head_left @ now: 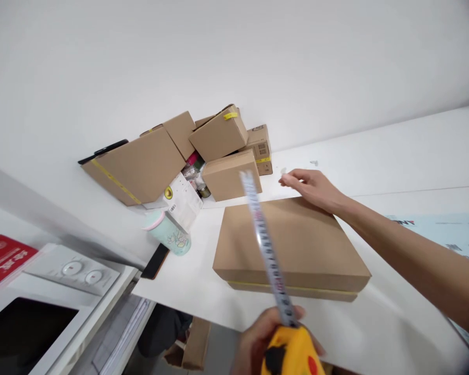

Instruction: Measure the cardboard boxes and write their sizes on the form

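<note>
My left hand (254, 338) is at the bottom centre, closed around a yellow tape measure (291, 354). Its white blade (266, 245) runs up and away over a flat brown cardboard box (297, 245) lying on the white table (394, 323). My right hand (310, 186) reaches in from the right to the box's far edge. Its fingertips are pressed together just past the box, near a small pale scrap that I cannot make out. The blade's free end hangs in the air to the left of that hand.
A heap of brown cartons (187, 151) leans against the wall at the back. A mint-green cup (168, 233) lies on its side beside a white packet (183, 200) and a black phone (155, 261). A white appliance (62, 281) and a red leaflet (3, 258) are at the left.
</note>
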Demonstrator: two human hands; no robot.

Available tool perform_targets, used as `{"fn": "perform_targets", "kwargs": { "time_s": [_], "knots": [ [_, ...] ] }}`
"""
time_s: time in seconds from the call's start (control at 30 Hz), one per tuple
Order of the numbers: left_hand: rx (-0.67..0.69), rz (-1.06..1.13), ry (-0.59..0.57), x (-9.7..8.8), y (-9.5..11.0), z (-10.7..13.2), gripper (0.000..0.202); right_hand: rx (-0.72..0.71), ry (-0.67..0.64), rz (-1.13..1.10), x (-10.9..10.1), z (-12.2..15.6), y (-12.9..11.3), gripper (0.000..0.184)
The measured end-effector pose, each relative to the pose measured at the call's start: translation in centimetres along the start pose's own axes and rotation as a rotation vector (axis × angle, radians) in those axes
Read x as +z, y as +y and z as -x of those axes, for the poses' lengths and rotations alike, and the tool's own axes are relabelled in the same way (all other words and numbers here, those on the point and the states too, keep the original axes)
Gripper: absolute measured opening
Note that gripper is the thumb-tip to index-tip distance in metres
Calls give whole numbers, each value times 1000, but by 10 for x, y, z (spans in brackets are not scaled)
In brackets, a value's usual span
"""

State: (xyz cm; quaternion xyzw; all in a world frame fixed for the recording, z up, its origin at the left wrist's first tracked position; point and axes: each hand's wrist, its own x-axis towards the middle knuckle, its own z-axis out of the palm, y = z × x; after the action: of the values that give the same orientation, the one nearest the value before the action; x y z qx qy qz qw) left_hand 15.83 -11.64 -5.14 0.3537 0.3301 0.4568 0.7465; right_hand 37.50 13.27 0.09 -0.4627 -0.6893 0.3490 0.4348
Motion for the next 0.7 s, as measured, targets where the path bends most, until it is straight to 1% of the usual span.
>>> {"fn": "perform_targets", "kwargs": {
  "time_s": [0.03, 0.07, 0.1, 0.17, 0.2, 0.23, 0.27, 0.3, 0.33, 0.4, 0.47, 0.53, 0.6, 0.63, 0.7],
  "knots": [
    [30, -24, 89, -5, 4, 6, 46, 2, 87, -16, -4, 12, -1, 43],
    [76, -51, 187, -12, 8, 12, 47, 20, 164, -30, -9, 26, 0, 39],
    [137, -85, 286, -19, 11, 18, 55, 47, 224, -47, -14, 41, 4, 37],
    [268, -155, 464, -33, 12, 27, 76, 129, 345, -83, -25, 73, 22, 39],
    [323, -180, 536, -40, 10, 29, 83, 169, 355, -77, -30, 89, 34, 42],
    [362, -191, 594, -47, 8, 30, 87, 198, 337, -58, -34, 105, 46, 45],
    [385, -188, 636, -53, 5, 29, 85, 237, 285, -6, -36, 119, 59, 48],
    [393, -178, 661, -59, 2, 27, 81, 254, 215, 35, -38, 132, 70, 50],
    [392, -169, 672, -64, -1, 24, 76, 224, 158, 38, -38, 143, 79, 53],
    [393, -183, 672, -72, -3, 17, 71, 107, 43, 41, -36, 160, 88, 60],
    [423, -243, 669, -80, 1, 8, 70, -45, -13, 79, -32, 168, 87, 61],
    [464, -299, 660, -87, 10, 0, 72, -197, 10, 165, -27, 171, 80, 58],
    [473, -308, 620, -94, 20, -7, 72, -341, 81, 254, -21, 170, 75, 59],
    [462, -296, 589, -96, 23, -10, 70, -395, 107, 292, -18, 170, 74, 60],
    [432, -266, 536, -100, 27, -15, 66, -463, 103, 352, -11, 169, 75, 65]
  ]
}}
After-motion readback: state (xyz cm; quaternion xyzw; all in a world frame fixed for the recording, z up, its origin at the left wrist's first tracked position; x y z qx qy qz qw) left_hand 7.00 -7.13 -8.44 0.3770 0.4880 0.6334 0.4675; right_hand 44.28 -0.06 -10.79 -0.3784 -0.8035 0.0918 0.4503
